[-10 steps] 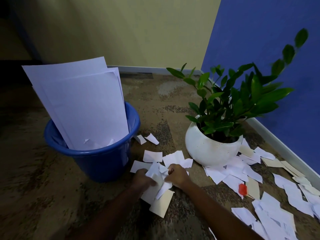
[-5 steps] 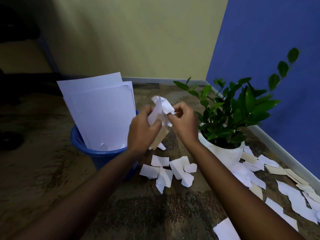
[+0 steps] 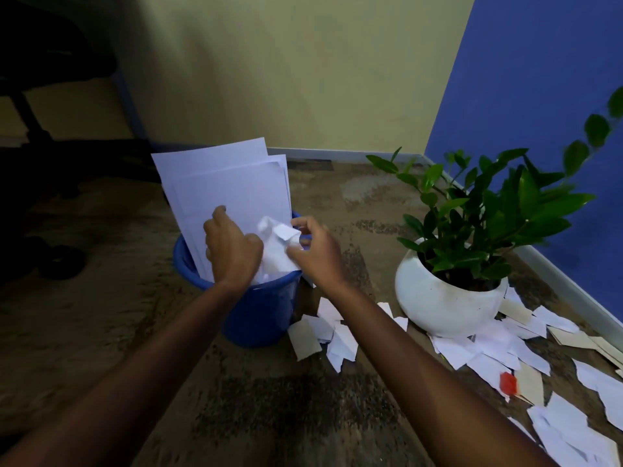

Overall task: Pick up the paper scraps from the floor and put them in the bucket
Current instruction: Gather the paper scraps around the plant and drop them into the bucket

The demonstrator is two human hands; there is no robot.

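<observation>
Both hands are over the mouth of the blue bucket (image 3: 259, 311), which stands on the brown patterned floor (image 3: 269, 409) left of centre. Left hand (image 3: 232, 252): fingers curled inward, back of the hand toward me, pressed against the left side of a crumpled wad of scraps (image 3: 278, 251). Right hand (image 3: 315, 254): thumb and fingertips pinched on the right side of the same wad, other fingers loosely bent. The wad sits between the 2 hands, above the bucket rim, its lower end dipping inside the opening.

Several full white sheets (image 3: 226, 197) stand upright in the far left part of the bucket, leaning back and rising well above the rim.

Loose paper scraps (image 3: 328, 335) lie on the floor just beside the bucket's right side, partly under the right forearm. A larger scatter of scraps (image 3: 526, 348) spreads around the near side of the white plant pot (image 3: 445, 305) and runs on toward the near right corner. 1 small red piece (image 3: 508, 382) lies among them.

The pot holds a leafy green plant (image 3: 499, 214) and stands right of the bucket, near the blue wall (image 3: 539, 79). Yellow wall (image 3: 286, 69) at the far side. Dark chair base (image 3: 50, 257) at far left, detail unclear.
</observation>
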